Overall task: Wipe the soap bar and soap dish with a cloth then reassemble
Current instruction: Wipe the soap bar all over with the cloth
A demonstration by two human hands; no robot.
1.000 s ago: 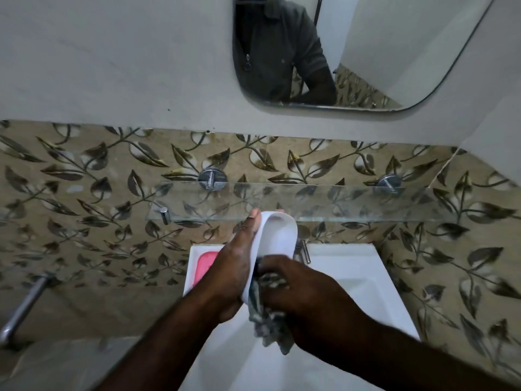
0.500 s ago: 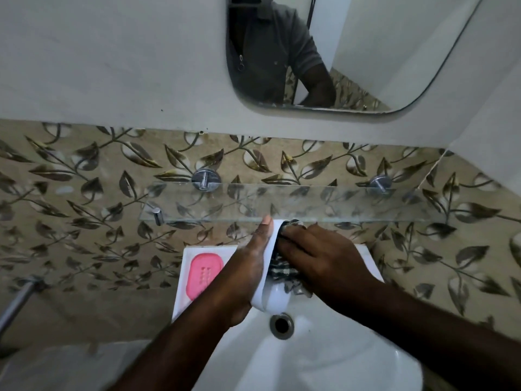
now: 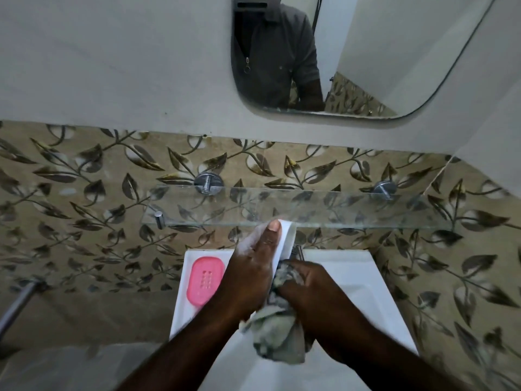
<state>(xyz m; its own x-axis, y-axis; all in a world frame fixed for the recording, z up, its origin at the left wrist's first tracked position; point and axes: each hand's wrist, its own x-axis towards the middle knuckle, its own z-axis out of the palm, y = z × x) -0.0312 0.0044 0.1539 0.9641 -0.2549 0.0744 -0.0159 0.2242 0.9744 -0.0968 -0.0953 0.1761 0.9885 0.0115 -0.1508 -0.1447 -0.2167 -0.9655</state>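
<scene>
Sink (image 3: 352, 266): white basin, leaf-tile wall.
Left hand (image 3: 248, 275): grips white dish shell (image 3: 287, 235), held on edge over the basin.
Right hand (image 3: 315, 289): clutches cloth (image 3: 279, 340) against the shell.
Pink piece (image 3: 205, 280): on left ledge; soap or insert, unclear.
Handling: shell likely rigid, light, slick; hold by rims.

The left hand (image 3: 248, 277) is covering most of the white dish part (image 3: 288, 238), the right hand (image 3: 310, 292) is hiding part of the cloth (image 3: 279, 340), and the tap (image 3: 299, 251) is barely showing behind them.
</scene>
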